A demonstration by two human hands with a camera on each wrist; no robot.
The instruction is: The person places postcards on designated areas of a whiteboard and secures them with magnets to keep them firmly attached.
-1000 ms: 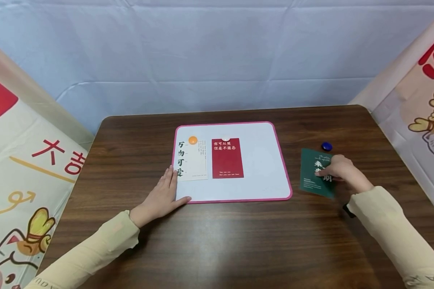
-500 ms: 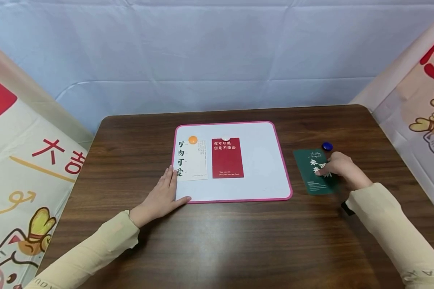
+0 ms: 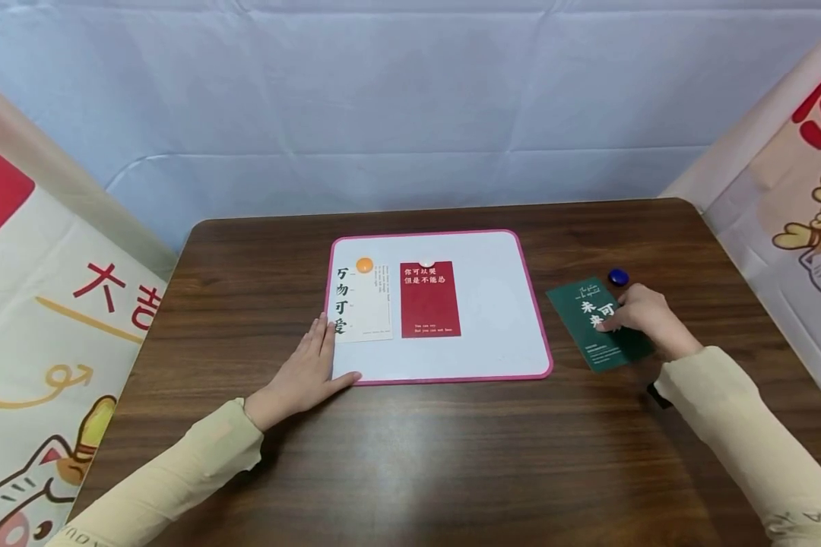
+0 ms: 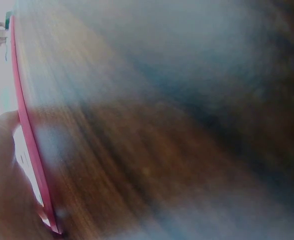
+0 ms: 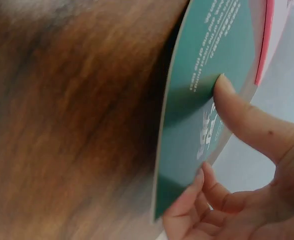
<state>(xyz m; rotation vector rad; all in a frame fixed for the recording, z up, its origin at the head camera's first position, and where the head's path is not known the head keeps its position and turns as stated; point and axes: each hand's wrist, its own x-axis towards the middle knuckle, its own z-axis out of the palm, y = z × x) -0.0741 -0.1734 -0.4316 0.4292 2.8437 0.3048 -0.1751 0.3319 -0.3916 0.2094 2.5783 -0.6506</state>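
Note:
My left hand [image 3: 302, 374] rests with straight fingers on the lower left corner of a pink-edged whiteboard [image 3: 492, 304]. On that board lie a white card [image 3: 368, 308] with an orange round magnet [image 3: 364, 264] at its top and a red card [image 3: 429, 304] with a white round magnet [image 3: 427, 263]. To the right of the board, my right hand [image 3: 650, 319] pinches the right side of a green card [image 3: 588, 315]. In the right wrist view the thumb [image 5: 237, 107] lies across the green card's [image 5: 187, 135] face and the other fingers curl at its edge.
A blue round magnet [image 3: 618, 276] sits on the dark wooden table [image 3: 410, 456], just behind the green card. Printed cloths hang at both sides, and a pale cloth [image 3: 410, 99] hangs behind the table.
The green card has turned in my right hand, its far edge swinging left towards the whiteboard. My left hand has stayed in place.

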